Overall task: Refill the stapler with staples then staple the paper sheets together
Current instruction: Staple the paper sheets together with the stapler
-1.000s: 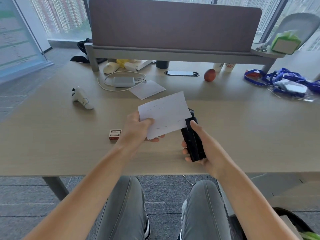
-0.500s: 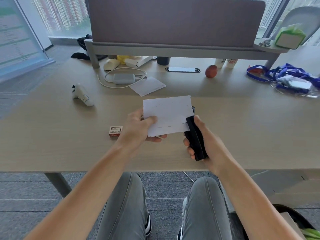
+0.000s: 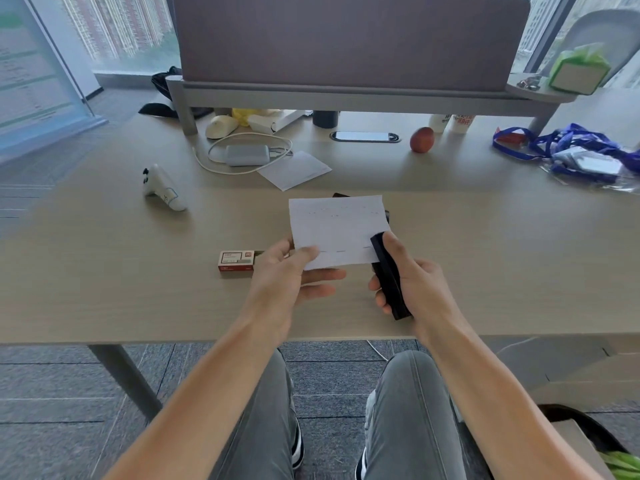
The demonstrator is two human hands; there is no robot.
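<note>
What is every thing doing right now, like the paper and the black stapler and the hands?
paper sheets: held up, right edge in the stapler
stapler: gripped, thumb on top
left hand: pinches the sheets
right hand: grips the stapler
staple box: flat on the desk
spare sheet: flat on the desk

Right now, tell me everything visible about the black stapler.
The slim black stapler, matte and plastic-looking, is held above the pale wooden desk by the right hand, fingers curled round its body and thumb on top. Its front end overlaps the lower right corner of the white paper sheets, which the left hand pinches.
</note>
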